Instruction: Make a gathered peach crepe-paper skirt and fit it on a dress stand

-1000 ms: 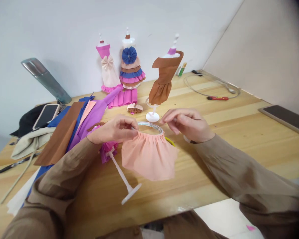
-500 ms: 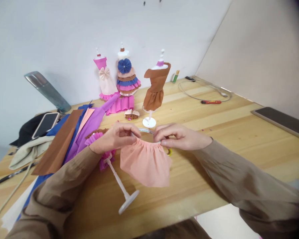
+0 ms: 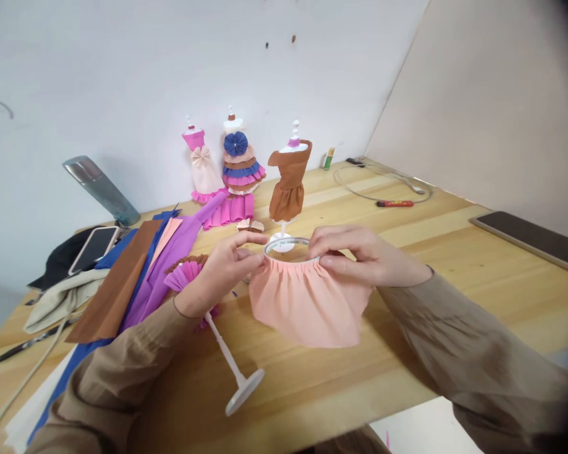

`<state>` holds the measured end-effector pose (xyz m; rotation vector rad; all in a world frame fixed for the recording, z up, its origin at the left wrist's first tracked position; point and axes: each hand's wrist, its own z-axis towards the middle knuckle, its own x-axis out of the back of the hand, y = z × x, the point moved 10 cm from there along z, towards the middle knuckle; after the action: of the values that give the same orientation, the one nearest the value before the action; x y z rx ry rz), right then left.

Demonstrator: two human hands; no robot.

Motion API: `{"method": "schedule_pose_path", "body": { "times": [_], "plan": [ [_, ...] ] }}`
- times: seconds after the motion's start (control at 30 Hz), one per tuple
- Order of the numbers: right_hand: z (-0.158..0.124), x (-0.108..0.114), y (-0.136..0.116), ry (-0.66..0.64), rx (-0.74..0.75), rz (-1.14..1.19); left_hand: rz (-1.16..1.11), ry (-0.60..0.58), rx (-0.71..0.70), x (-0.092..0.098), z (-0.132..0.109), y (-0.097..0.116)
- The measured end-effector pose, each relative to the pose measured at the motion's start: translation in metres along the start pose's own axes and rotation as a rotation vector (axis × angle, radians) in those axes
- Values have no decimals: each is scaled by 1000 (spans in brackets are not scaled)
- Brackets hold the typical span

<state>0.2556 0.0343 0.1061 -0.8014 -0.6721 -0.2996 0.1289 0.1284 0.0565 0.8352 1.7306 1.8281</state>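
Observation:
Between my hands hangs a small pink gathered skirt [image 3: 307, 306], its pleated top edge running along a clear ring with printed lettering [image 3: 288, 241], which looks like a roll of tape. My left hand [image 3: 224, 268] has thumb and index finger at the left end of the gathers. On the right side, my right hand [image 3: 360, 255] pinches the gathers against the ring. Below my left forearm a mini dress stand with a white base [image 3: 246, 391] lies tilted on the table; its pink and brown ruffled dress [image 3: 183, 274] is partly hidden by my left hand.
At the back stand a brown dress form [image 3: 290, 173], a tiered ruffled one [image 3: 241, 161] and a pink one [image 3: 203, 164]. Coloured sheets [image 3: 118, 277], a phone [image 3: 94, 249] and a bottle [image 3: 101, 189] are at left. A red-handled tool [image 3: 395, 203] and dark tablet-like slab [image 3: 534, 236] lie at right.
The skirt and ring have shifted right and more of the ring shows. My hands are farther apart, the right one having moved right. The whole view has tilted up slightly.

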Motion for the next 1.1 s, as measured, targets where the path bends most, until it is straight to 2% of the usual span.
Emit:
{"method": "schedule_pose_path", "body": {
  "times": [0.13,0.23,0.47,0.6,0.83,0.93,1.1],
  "plan": [
    [0,3,-4,32,13,-75,-159,30,131,2,2,-17],
    [0,7,-6,51,12,-132,-257,29,180,-1,3,-21],
    [-2,16,-4,114,-13,-158,-293,8,157,-9,7,-18],
    [-2,15,-5,92,-31,-222,-342,-6,165,-12,7,-22],
    [0,13,-11,76,-32,-362,-354,7,238,-11,6,-28],
    [1,11,-14,68,-25,-422,-325,-21,268,-16,6,-31],
    [0,8,-14,36,-77,-533,-68,-37,154,-19,15,-19]
  ]
}}
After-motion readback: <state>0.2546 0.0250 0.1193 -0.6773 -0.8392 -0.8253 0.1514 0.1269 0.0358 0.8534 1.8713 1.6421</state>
